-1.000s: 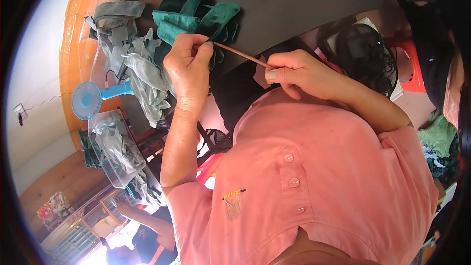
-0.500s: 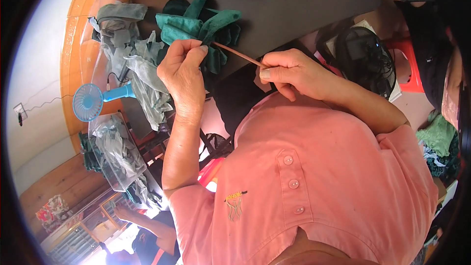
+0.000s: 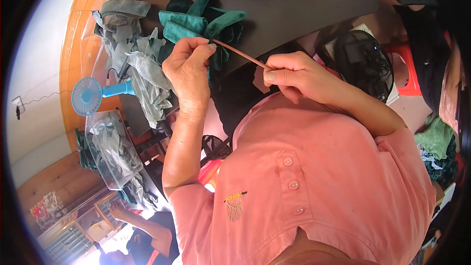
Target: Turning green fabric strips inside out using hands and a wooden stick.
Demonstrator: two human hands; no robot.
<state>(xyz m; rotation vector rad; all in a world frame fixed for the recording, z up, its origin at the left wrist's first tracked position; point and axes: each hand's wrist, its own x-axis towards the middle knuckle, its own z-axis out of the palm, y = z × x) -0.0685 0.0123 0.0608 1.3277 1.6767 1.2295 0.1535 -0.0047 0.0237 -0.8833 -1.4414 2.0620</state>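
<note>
Above the dark tabletop (image 3: 294, 5) | left hand (image 3: 189, 76) and right hand (image 3: 294, 76) each pinch-clamped on thin wooden stick (image 3: 240, 54) | rumpled green cloths (image 3: 201, 19) behind

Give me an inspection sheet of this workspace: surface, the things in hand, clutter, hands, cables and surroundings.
Surface: dark tabletop with an orange wooden edge.
Things in hand: thin brown stick held at both ends; dark green cloths piled behind it.
Clutter: grey-green cloths in clear plastic bags.
Hands: left hand pinches one stick end, right hand the other.
Cables: thin wire running from a wall socket toward the small blue fan.
Surroundings: black fan, red stool, another person below.
</note>
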